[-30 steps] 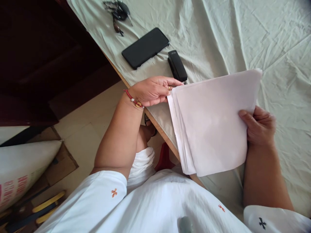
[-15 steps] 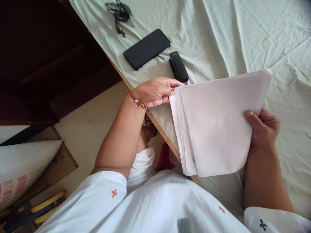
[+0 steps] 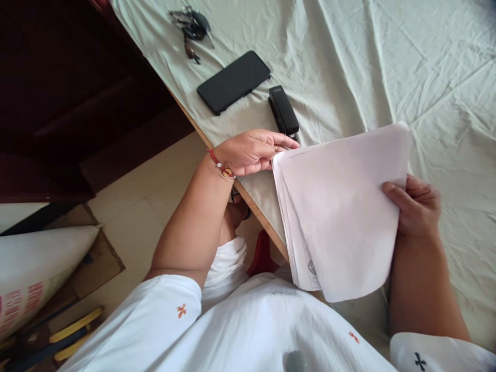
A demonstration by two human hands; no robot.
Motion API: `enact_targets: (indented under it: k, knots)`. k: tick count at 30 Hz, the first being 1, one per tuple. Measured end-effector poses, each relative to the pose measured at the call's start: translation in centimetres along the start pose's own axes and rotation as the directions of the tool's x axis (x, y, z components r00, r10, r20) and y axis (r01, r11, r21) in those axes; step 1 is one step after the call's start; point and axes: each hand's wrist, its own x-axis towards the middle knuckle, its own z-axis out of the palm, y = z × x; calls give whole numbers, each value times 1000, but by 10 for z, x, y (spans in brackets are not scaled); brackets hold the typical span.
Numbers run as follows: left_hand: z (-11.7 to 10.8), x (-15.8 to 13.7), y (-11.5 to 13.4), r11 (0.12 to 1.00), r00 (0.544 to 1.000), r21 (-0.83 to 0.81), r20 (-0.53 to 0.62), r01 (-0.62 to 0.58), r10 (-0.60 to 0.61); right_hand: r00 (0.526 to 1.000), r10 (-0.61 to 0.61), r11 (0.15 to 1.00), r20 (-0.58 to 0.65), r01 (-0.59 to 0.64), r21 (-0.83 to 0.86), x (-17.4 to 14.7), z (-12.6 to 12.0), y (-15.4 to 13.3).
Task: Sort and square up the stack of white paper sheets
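A loose stack of white paper sheets (image 3: pixel 344 212) is held between my two hands, over the table's near edge. My right hand (image 3: pixel 418 206) grips its right side, thumb on top and fingers underneath. At the upper left corner, my left hand (image 3: pixel 256 152) closes on the sheets, its index finger stretched along the top edge. The top sheet is blank on the visible side and lies askew. A round stamp and faint print show on a sheet beneath it. A black stapler (image 3: pixel 284 109) lies just beyond my left fingers.
On the pale, wrinkled tablecloth (image 3: pixel 437 67) lie a black phone (image 3: pixel 234 81) and a bunch of keys (image 3: pixel 194 27). The wooden table edge (image 3: pixel 263 219) runs diagonally before me. To the left, a white printed sack (image 3: pixel 42 274) lies near the floor.
The stack has shifted a little left and toward me, its right edge drawn in by my right hand. The top sheet has turned, uncovering more of the stamped sheet. My left fingers have slid slightly right.
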Motion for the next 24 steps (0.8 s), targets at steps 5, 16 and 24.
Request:
enact_targets:
  k: [5,16,24]
  knots:
    - [-1,-1,1,999,1000,45,-18,9,-9,1000,0,1000,2,0,-2,0,1,-1]
    - [1,-1,1,998,1000,51,11,-24,23,1000,-22,1000,8,22,-2,1,-3,3]
    - [2,0,1,998,1000,62,-17,-19,20,1000,-23,1000,18,23,-6,-1,0,2]
